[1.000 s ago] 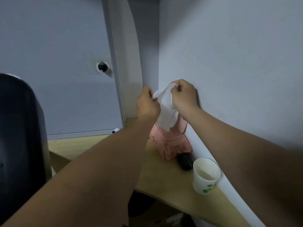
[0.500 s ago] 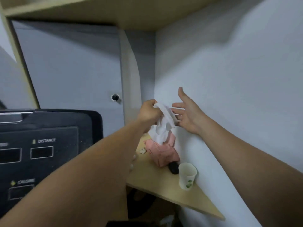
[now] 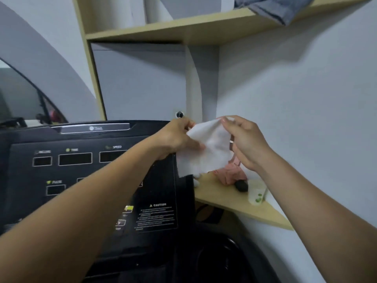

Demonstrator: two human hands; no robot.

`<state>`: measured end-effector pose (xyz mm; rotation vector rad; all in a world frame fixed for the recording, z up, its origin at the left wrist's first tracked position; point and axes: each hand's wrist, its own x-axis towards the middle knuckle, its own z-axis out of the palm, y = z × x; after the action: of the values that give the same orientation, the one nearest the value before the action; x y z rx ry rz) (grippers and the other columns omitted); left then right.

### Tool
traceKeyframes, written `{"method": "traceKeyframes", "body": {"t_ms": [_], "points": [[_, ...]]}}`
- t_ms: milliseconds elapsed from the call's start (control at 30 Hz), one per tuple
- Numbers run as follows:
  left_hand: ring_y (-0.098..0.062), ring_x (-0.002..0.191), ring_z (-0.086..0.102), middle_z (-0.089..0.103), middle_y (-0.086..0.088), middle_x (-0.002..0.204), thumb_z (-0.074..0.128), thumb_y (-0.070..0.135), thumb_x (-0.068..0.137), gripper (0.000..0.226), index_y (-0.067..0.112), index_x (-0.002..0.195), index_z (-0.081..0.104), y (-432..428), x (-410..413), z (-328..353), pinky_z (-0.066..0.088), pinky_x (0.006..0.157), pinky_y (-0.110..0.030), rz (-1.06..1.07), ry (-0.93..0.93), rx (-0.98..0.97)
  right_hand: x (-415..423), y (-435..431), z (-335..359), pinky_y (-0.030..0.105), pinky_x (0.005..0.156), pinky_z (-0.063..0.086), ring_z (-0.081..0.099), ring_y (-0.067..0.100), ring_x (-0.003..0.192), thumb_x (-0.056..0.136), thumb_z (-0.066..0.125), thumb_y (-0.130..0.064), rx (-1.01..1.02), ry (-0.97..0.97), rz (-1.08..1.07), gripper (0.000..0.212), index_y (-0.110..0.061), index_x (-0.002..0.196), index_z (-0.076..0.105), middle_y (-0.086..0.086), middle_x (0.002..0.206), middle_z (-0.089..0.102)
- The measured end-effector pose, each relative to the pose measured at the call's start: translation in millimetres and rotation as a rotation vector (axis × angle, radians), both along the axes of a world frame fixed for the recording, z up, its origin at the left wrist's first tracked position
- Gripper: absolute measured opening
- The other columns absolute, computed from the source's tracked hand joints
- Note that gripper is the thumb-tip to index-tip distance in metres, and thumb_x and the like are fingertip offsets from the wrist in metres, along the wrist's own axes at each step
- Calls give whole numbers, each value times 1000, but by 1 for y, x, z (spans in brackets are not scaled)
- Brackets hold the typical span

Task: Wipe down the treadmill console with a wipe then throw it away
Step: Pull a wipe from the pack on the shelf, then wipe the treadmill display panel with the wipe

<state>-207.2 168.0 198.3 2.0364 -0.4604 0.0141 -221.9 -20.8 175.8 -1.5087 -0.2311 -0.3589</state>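
Forearms enter from the lower corners and converge on a white wipe (image 3: pixel 205 149), which is spread in the air between both hands. The left hand (image 3: pixel 177 138) pinches the wipe's left edge, thumb lying across the sheet and fingers closed behind it. The right hand (image 3: pixel 245 139) grips the upper right corner between thumb and fingertips, with the remaining fingers loosely curled. The sheet hangs below both grips, its lower edge free.

Beneath and to the left of the left hand lies the black treadmill console (image 3: pixel 81 180), partly covered by the left forearm; its panel carries display windows labelled TIME, SPEED and PULSE, and a CAUTION notice sits below the left wrist. The wipe overlaps the console's right edge in this view; whether it touches the panel cannot be told.

Under the right hand, farther back, a wooden corner desk (image 3: pixel 234 201) bears a pink pack (image 3: pixel 229 174), a small dark object (image 3: pixel 241 185) just beside it, and a white paper cup (image 3: pixel 256 194) with green markings near the wall.

Above both hands, farthest away, a wooden shelf (image 3: pixel 183 31) spans the corner, with grey cloth (image 3: pixel 273 7) draped over its right end.
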Motion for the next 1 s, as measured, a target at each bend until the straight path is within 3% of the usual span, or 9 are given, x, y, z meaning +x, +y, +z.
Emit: {"method": "traceKeyframes", "body": {"t_ms": [133,267,367,433,533,633,733,867,1000], "points": [[-17,65,65,69,-6,76,78,12,67,25,6,86,63,46,-33,0,54,57,-25,-116,184,-309,-16,46,1,35,73,57,67,18,79,94,60,-13,-33,-38,15,16,-24,89,71,5,90,68],[-21,83,69,70,-11,95,73,12,75,31,5,103,61,95,-53,-9,58,77,-35,-102,250,-587,-31,100,1,49,76,57,61,25,76,92,65,-9,22,-42,65,19,-25,102,67,21,84,67],[-20,66,67,65,-7,77,64,-9,82,29,16,77,49,139,-65,-18,58,56,-30,-56,188,-668,-34,141,1,37,64,55,61,20,71,93,63,-16,0,-102,-34,16,-22,108,65,19,82,69],[-22,68,66,65,-11,89,59,-15,83,35,19,85,51,171,-76,-22,58,56,-31,-50,133,-673,-35,170,0,28,62,52,62,15,70,94,61,-32,-59,-28,-62,18,-21,107,66,4,79,68],[-22,79,67,62,-10,113,55,-22,83,47,19,106,60,221,-96,-30,59,63,-31,-59,90,-681,-43,213,-4,43,80,57,71,27,86,91,61,-48,-68,280,189,29,-20,97,64,11,92,74],[-21,96,66,68,-7,114,57,-22,78,54,21,110,67,270,-111,-43,53,77,-34,-65,33,-501,-56,258,-11,40,83,57,71,24,92,91,65,-18,159,361,449,18,-9,106,62,18,104,72],[-20,98,66,72,-10,113,59,-16,85,47,18,116,65,311,-118,-51,55,80,-31,-25,19,-404,-59,300,-21,35,91,55,69,21,100,83,63,10,225,273,429,48,-6,128,55,16,110,68],[-18,73,63,73,-3,87,72,5,86,22,22,99,67,351,-115,-56,51,65,-29,196,-51,-443,-65,340,-25,28,77,50,58,14,79,80,56,22,213,170,372,50,-10,119,60,4,81,59],[-16,65,54,65,4,76,69,-6,84,29,22,85,58,372,-108,-62,40,54,-24,222,-97,-527,-73,362,-26,23,75,46,53,9,73,79,57,22,194,120,286,41,-9,104,65,1,75,54]]}}
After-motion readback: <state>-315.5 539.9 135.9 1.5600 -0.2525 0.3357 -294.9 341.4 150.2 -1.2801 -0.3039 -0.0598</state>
